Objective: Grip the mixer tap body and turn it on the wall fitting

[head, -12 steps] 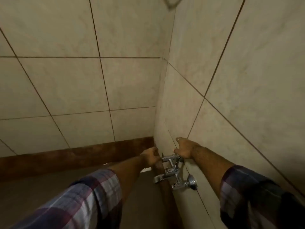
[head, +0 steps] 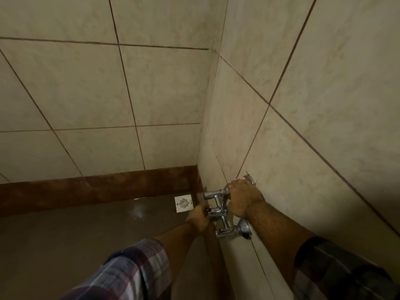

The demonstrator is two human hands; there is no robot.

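The middle part of the chrome wall tap is being gripped by the left hand, fingers curled round it; what lies under them is being hidden. The upper arm of the tap is being clasped by the right hand, and most of the upper wall flange is being covered. Two flanges are being counted, the lower flange against the right wall. One floor drain is being shown at the floor's far edge near the corner.

The left hand has dropped to the tap's middle knob (floor drain now uncovered).
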